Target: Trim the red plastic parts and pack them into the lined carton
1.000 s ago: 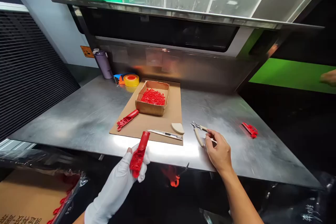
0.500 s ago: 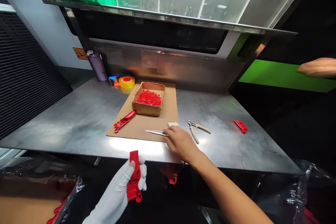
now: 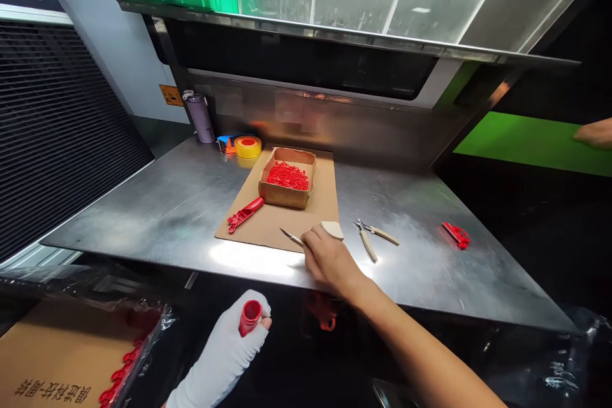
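Observation:
My left hand [image 3: 239, 338], in a white glove with a bare thumb tip, is closed round a red plastic part [image 3: 251, 315] just below the table's front edge. The part's round hollow end faces up at me; its rest is hidden in the palm. My bare right hand [image 3: 329, 260] grips a slim knife [image 3: 291, 237] low over the front of the cardboard sheet [image 3: 258, 229], its pointed blade to the left. Right behind the knuckles lies a cream-coloured block [image 3: 333, 229]. Another red plastic part [image 3: 246, 215] rests on the sheet at left.
A cardboard box [image 3: 284, 196] holds small red pieces. Cutting pliers [image 3: 370, 239] and a red part [image 3: 456, 235] lie to the right. Yellow tape [image 3: 248, 147] and a purple bottle [image 3: 201, 118] stand behind left. A carton [image 3: 57, 350] is below left; another person's hand [image 3: 595, 133] shows at right.
My left hand has turned the red part so its hollow end faces me. The right hand has lifted the knife slightly and angled it. The view has shifted left.

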`<state>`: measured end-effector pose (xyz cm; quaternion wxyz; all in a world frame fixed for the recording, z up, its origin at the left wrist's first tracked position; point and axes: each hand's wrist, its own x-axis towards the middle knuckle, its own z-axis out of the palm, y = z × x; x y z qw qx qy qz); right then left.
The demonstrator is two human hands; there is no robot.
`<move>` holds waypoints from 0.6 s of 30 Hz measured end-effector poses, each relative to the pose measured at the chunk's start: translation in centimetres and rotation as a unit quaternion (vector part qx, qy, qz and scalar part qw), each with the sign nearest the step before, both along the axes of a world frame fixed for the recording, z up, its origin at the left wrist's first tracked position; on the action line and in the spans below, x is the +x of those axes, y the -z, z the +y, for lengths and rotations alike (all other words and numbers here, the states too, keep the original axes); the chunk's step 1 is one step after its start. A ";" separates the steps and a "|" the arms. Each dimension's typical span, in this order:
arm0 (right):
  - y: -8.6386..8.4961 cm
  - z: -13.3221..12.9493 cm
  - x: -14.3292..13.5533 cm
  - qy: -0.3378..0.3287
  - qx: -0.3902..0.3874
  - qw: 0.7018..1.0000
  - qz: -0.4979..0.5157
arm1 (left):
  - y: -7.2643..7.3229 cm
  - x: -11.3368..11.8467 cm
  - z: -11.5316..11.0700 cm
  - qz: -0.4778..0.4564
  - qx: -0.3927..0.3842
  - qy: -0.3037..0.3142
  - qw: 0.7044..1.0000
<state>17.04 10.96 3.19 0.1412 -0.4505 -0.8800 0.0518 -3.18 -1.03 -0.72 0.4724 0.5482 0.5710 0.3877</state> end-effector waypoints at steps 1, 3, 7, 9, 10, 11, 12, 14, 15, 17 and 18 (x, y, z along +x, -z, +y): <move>-0.4 -0.7 0.3 -0.016 -0.002 1.000 0.019 | 0.1 0.0 0.0 -0.007 0.002 0.001 1.000; -1.0 -2.1 0.8 -0.054 -0.017 0.996 0.076 | 0.2 -0.2 -0.1 -0.010 0.011 0.011 1.000; -2.0 -4.2 1.8 -0.125 -0.073 0.975 0.170 | 0.3 -0.4 -0.2 0.012 0.034 0.043 0.998; -2.5 -4.8 2.1 -0.136 -0.097 0.971 0.170 | 0.3 -0.4 -0.2 0.017 0.036 0.069 0.997; -2.8 -5.1 2.2 -0.138 -0.104 0.970 0.169 | 0.3 -0.4 -0.1 0.020 0.033 0.087 0.996; -3.1 -5.3 2.2 -0.140 -0.109 0.970 0.169 | 0.3 -0.3 -0.1 0.021 0.030 0.106 0.994; -3.4 -5.5 2.2 -0.142 -0.109 0.970 0.167 | 0.1 -0.3 0.0 0.022 0.029 0.124 0.992; -3.7 -5.8 2.1 -0.149 -0.098 0.972 0.154 | -0.1 -0.1 0.1 0.026 0.031 0.147 0.988; -3.8 -5.9 2.0 -0.153 -0.085 0.974 0.144 | -0.3 0.0 0.1 0.030 0.027 0.153 0.987; -3.8 -6.0 1.7 -0.157 -0.054 0.979 0.117 | -0.6 0.3 0.2 0.040 0.016 0.163 0.986; -3.8 -6.1 1.5 -0.156 -0.039 0.982 0.104 | -0.7 0.4 0.2 0.046 0.012 0.166 0.985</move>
